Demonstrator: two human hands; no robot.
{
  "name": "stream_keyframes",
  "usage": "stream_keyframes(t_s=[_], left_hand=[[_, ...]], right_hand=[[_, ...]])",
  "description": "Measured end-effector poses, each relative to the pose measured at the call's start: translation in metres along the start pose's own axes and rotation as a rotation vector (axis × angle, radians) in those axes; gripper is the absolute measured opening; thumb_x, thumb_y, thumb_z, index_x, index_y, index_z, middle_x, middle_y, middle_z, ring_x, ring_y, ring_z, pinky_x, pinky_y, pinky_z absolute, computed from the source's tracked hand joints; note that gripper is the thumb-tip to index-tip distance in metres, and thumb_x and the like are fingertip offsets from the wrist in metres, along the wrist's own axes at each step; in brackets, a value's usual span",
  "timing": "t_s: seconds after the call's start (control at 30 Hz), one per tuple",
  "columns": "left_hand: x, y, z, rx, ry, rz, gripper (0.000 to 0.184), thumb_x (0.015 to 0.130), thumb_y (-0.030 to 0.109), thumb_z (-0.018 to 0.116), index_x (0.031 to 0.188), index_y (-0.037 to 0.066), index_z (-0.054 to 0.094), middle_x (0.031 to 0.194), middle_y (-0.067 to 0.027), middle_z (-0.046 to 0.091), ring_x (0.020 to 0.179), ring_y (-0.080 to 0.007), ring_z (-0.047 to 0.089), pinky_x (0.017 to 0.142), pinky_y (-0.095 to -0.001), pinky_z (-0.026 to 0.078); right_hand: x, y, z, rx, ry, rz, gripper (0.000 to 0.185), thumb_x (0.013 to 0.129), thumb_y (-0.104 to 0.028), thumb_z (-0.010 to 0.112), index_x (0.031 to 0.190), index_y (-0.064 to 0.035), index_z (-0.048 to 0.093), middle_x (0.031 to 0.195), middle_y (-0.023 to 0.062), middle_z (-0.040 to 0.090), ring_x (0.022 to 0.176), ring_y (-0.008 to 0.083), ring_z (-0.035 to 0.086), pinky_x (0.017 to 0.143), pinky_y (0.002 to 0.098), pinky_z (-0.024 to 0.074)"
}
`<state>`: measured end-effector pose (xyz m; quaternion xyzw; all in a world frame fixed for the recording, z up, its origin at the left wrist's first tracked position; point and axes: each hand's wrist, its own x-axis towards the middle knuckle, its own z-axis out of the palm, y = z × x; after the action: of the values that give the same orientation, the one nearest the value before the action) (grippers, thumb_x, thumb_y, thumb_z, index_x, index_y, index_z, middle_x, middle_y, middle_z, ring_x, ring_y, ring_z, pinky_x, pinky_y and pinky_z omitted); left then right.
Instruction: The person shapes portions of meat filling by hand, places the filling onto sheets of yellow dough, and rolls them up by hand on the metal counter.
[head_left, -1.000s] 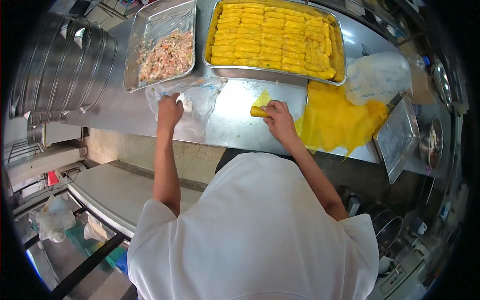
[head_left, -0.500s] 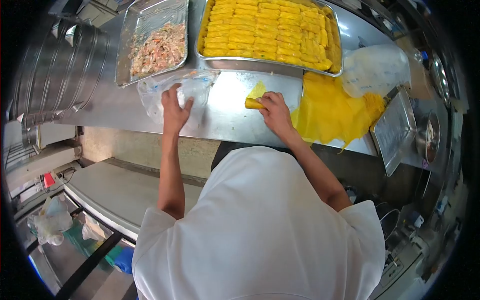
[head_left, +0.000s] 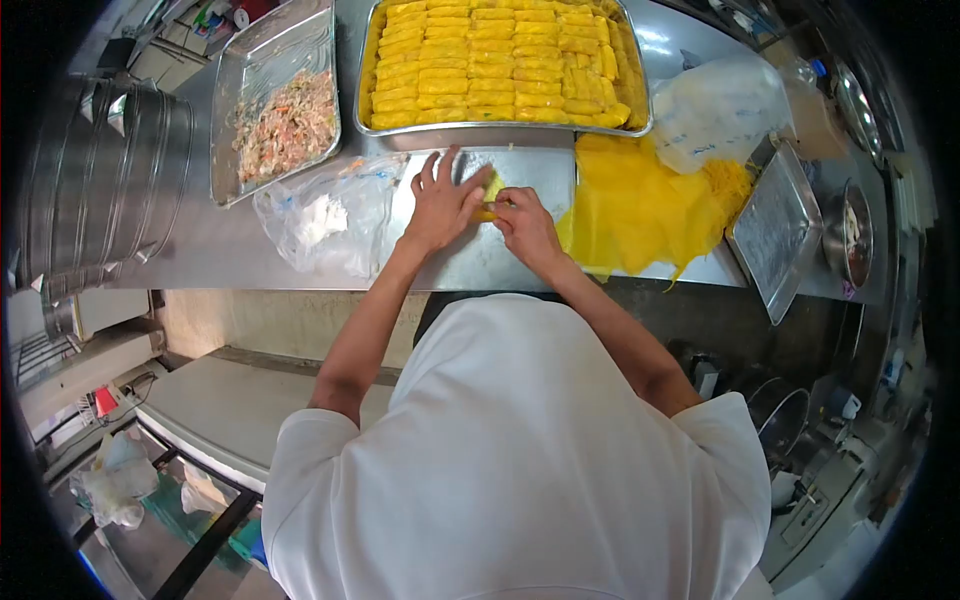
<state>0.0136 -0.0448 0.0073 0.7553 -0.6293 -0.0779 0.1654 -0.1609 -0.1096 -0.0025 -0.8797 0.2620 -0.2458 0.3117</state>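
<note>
On a metal sheet (head_left: 400, 232), a partly rolled yellow roll (head_left: 483, 213) lies between my hands, with a yellow wrapper tip (head_left: 494, 183) showing beyond it. My right hand (head_left: 525, 225) pinches the roll's right end. My left hand (head_left: 442, 205) has its fingers spread and touches the roll's left end. Yellow wrapper sheets (head_left: 635, 215) lie right of my right hand. Left of my left hand is a clear plastic bag (head_left: 285, 225) with a white substance (head_left: 322, 219) on it.
A tray (head_left: 335, 100) of pinkish filling (head_left: 290, 125) stands back left. Behind my hands is a tray (head_left: 500, 126) full of yellow rolls (head_left: 490, 65). Stacked metal pans (head_left: 120, 170) stand left; a plastic bag (head_left: 720, 110), an empty tray (head_left: 785, 220) and a bowl (head_left: 850, 235) stand right.
My left hand has moved right from the plastic bag to the roll, its fingers spreading. My right hand still holds the roll. The view has shifted, so the table items appear further left.
</note>
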Motion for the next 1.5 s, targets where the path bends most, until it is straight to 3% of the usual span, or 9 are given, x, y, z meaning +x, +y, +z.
stream_keyframes(t_s=[0.07, 0.33, 0.5, 0.6, 0.7, 0.73, 0.93, 1.27, 1.5], left_hand=[[-0.005, -0.002, 0.003, 0.06, -0.172, 0.069, 0.045, 0.099, 0.044, 0.029, 0.136, 0.03, 0.051, 0.151, -0.017, 0.023, 0.133, -0.0454, 0.022, 0.107, -0.0573, 0.018], [0.007, -0.003, -0.003, 0.066, -0.194, 0.087, 0.045, 0.099, 0.045, 0.03, 0.137, 0.033, 0.05, 0.151, -0.016, 0.023, 0.134, -0.0442, 0.021, 0.107, -0.0582, 0.016], [0.019, -0.01, 0.008, 0.059, -0.025, 0.067, 0.044, 0.098, 0.045, 0.036, 0.135, 0.029, 0.052, 0.146, -0.0165, 0.03, 0.13, -0.0407, 0.029, 0.102, -0.0552, 0.024], [0.009, -0.001, -0.005, -0.189, 0.086, 0.076, 0.038, 0.09, 0.03, 0.059, 0.125, 0.016, 0.061, 0.123, -0.0147, 0.053, 0.114, -0.0324, 0.046, 0.095, -0.0455, 0.034], [-0.01, -0.007, 0.009, -0.425, -0.066, 0.06, 0.027, 0.085, 0.021, 0.066, 0.11, 0.013, 0.069, 0.105, -0.0113, 0.061, 0.101, -0.0309, 0.054, 0.088, -0.0424, 0.04], [-0.014, -0.001, 0.013, -0.399, 0.095, 0.081, 0.019, 0.082, 0.016, 0.068, 0.1, 0.011, 0.072, 0.096, -0.0095, 0.063, 0.091, -0.0301, 0.055, 0.083, -0.0411, 0.042], [0.003, 0.001, 0.014, -0.269, 0.185, 0.035, 0.02, 0.081, 0.016, 0.068, 0.099, 0.008, 0.072, 0.093, -0.0098, 0.061, 0.089, -0.0282, 0.052, 0.081, -0.0389, 0.042], [0.021, 0.005, 0.016, -0.218, 0.139, -0.065, 0.024, 0.09, 0.02, 0.058, 0.11, 0.013, 0.069, 0.103, -0.0087, 0.058, 0.1, -0.0283, 0.048, 0.087, -0.0409, 0.037], [0.027, 0.007, 0.025, -0.13, 0.189, -0.008, 0.041, 0.085, 0.024, 0.065, 0.124, 0.012, 0.058, 0.115, -0.0133, 0.052, 0.106, -0.0331, 0.046, 0.089, -0.0466, 0.036]], right_hand=[[0.0, 0.002, 0.003, -0.011, 0.002, -0.017, 0.023, 0.075, -0.002, 0.066, 0.096, -0.0067, 0.071, 0.102, 0.0087, 0.061, 0.099, 0.029, 0.055, 0.082, 0.0377, 0.0498], [-0.002, -0.001, -0.002, -0.011, -0.032, -0.005, 0.026, 0.074, -0.001, 0.064, 0.1, -0.0049, 0.069, 0.102, 0.009, 0.061, 0.099, 0.029, 0.055, 0.085, 0.0373, 0.0484], [-0.001, 0.003, 0.002, -0.03, -0.04, 0.0, 0.027, 0.075, 0.0, 0.06, 0.1, -0.0039, 0.068, 0.104, 0.0101, 0.06, 0.1, 0.0304, 0.053, 0.085, 0.0379, 0.0481], [0.008, 0.007, 0.007, -0.084, -0.062, 0.036, 0.028, 0.076, 0.001, 0.058, 0.102, -0.0036, 0.067, 0.106, 0.0108, 0.059, 0.101, 0.0311, 0.052, 0.085, 0.0386, 0.048], [0.015, 0.009, 0.008, -0.094, -0.057, 0.109, 0.027, 0.077, 0.0, 0.059, 0.103, -0.0034, 0.067, 0.107, 0.0113, 0.058, 0.101, 0.0314, 0.052, 0.085, 0.0394, 0.0481], [0.017, 0.009, 0.006, -0.065, -0.043, 0.133, 0.026, 0.078, -0.001, 0.06, 0.103, -0.0032, 0.067, 0.107, 0.0115, 0.058, 0.102, 0.0314, 0.051, 0.085, 0.0396, 0.0481], [0.015, 0.007, 0.007, 0.052, 0.13, -0.05, 0.021, 0.079, -0.007, 0.063, 0.099, -0.0031, 0.068, 0.103, 0.0101, 0.062, 0.099, 0.0304, 0.054, 0.084, 0.0382, 0.0485], [0.039, 0.024, 0.014, -0.142, 0.191, 0.003, 0.025, 0.081, -0.008, 0.06, 0.105, -0.003, 0.065, 0.113, 0.0112, 0.061, 0.107, 0.0307, 0.053, 0.086, 0.0417, 0.0462], [0.046, 0.03, 0.016, -0.291, 0.075, 0.071, 0.035, 0.081, -0.014, 0.063, 0.115, -0.0068, 0.061, 0.124, 0.0151, 0.053, 0.117, 0.0315, 0.046, 0.089, 0.0461, 0.0416]])
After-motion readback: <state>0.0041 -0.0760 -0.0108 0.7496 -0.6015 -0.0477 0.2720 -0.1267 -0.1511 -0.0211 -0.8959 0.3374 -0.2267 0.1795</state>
